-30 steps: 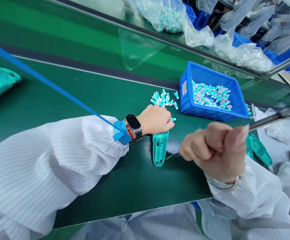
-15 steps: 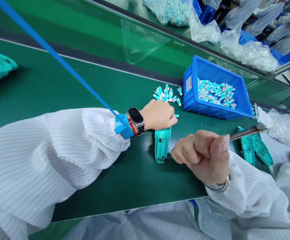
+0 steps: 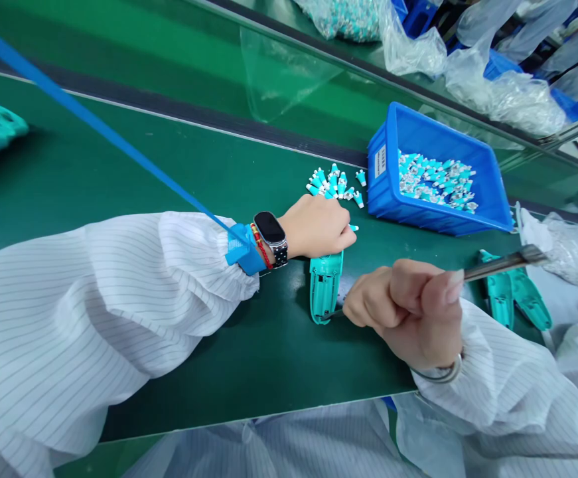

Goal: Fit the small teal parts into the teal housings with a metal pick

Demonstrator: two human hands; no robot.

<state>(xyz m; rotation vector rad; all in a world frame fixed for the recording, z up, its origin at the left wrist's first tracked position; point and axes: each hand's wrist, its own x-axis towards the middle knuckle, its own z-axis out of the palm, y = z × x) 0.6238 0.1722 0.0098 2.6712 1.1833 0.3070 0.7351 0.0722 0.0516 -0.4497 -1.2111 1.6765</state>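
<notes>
from the head camera, looking down along a green worktop (image 3: 219,372), the left hand (image 3: 313,227) lies on its outer edge with the fingers curled together and tips turned down beside a loose heap of small teal plastic parts (image 3: 334,182). one such part (image 3: 353,228) sits just past the fingertips. the fingers hide whatever is under them, so i cannot tell if they pinch anything. a black smartwatch (image 3: 270,229), a red cord bracelet (image 3: 261,245) and a blue anti-static wrist strap (image 3: 243,255) circle the left wrist at the cuff of a white striped smock sleeve (image 3: 94,312), and a blue grounding cord (image 3: 119,143) runs from the strap to the far left.

the right hand (image 3: 403,312) is closed in a fist around slim metal tweezers (image 3: 502,265), which cross under the fingers, with the tip meeting the near end of an opened teal plastic casing (image 3: 325,287). the casing lies flat, long way toward the far side, just beyond the tip and right below the left fingers.

a blue plastic bin (image 3: 381,189) stands to the far right of the heap, full of the same teal parts (image 3: 433,182). two more teal casings (image 3: 512,292) lie to the right.

the step looks like work at the casing's near end; the next move seems to call for a steady tip there, with the left hand close to a small part.
</notes>
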